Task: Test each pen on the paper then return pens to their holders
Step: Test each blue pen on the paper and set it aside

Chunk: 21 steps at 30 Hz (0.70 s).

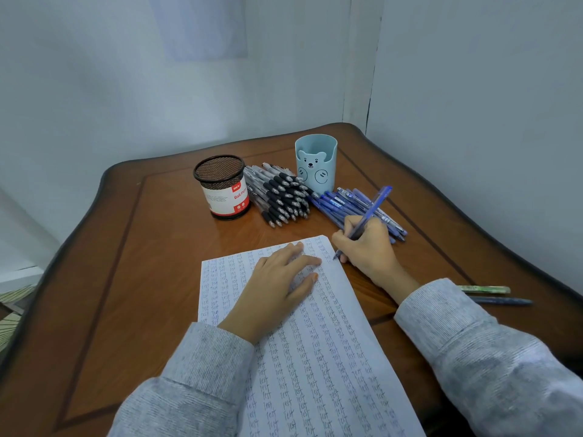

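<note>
A white sheet of paper (pixel 331 357), covered in rows of the written word "test", lies on the wooden table (pixel 142 263). My left hand (pixel 277 279) rests flat on its upper part with straight fingers. My right hand (pixel 366 247) grips a blue pen (pixel 372 209) in a writing hold, its tip touching the paper's top right edge. Behind lie a pile of black pens (pixel 280 197) and a pile of blue pens (pixel 356 206). A black mesh holder (pixel 222 187) and a light blue bear holder (pixel 315 164) stand upright, their insides showing no pens.
A green pen (pixel 482 290) and a dark blue pen (pixel 501 301) lie apart on the table at the right, beyond my right sleeve. Walls close in behind and to the right of the table. The table's left half is bare wood.
</note>
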Each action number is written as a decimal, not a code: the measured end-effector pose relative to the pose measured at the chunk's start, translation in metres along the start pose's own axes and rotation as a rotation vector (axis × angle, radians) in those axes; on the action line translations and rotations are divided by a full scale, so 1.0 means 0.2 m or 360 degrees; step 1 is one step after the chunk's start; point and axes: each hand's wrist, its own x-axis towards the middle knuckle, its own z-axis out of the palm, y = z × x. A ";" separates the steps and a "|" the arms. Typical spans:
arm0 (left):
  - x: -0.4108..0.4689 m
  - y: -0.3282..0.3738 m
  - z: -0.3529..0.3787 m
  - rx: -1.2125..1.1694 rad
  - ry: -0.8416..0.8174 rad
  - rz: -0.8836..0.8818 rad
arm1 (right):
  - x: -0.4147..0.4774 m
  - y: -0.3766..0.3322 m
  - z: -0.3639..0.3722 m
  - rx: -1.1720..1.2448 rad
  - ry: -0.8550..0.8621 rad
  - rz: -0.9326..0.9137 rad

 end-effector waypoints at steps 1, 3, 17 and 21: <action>0.00 0.00 0.00 -0.0001 0.0004 0.0000 | 0.00 0.00 0.01 -0.0024 0.0012 -0.0027; 0.00 -0.01 0.01 -0.0005 0.0004 -0.0007 | -0.01 0.00 0.01 -0.0077 0.0025 -0.0040; 0.00 -0.02 0.02 -0.0026 0.0043 0.0008 | -0.02 -0.06 0.00 0.0142 0.0048 0.0082; 0.00 -0.02 0.03 -0.0063 0.0072 -0.0007 | -0.04 -0.09 -0.01 0.0228 0.0032 0.0051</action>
